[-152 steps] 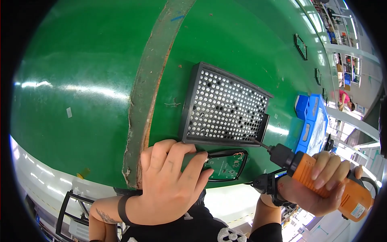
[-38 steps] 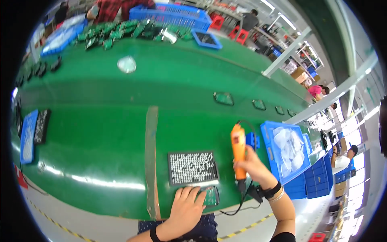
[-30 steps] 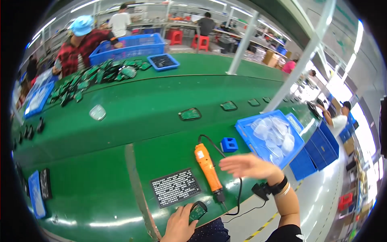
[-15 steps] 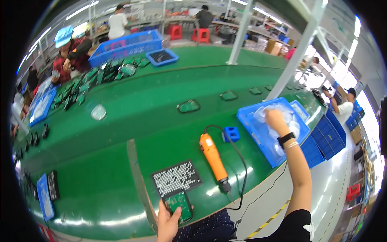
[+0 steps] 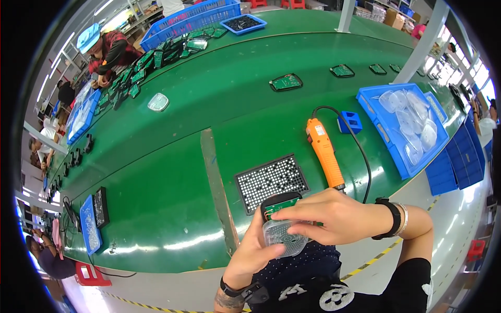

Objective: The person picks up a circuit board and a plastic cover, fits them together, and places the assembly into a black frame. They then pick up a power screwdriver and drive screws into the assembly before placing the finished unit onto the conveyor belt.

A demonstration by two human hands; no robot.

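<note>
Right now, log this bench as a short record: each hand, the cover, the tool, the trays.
Left hand: holds the black-framed circuit board, thumb on the clear cover
Right hand: fingers at the board and cover; exact grip unclear
Cover: overlaps the board's near part; whether seated, cannot tell
Tool: orange electric screwdriver, lying on the green table
Dark tray: rows of small pale pieces, beyond the hands
Blue tray: at right, holding more clear covers
</note>
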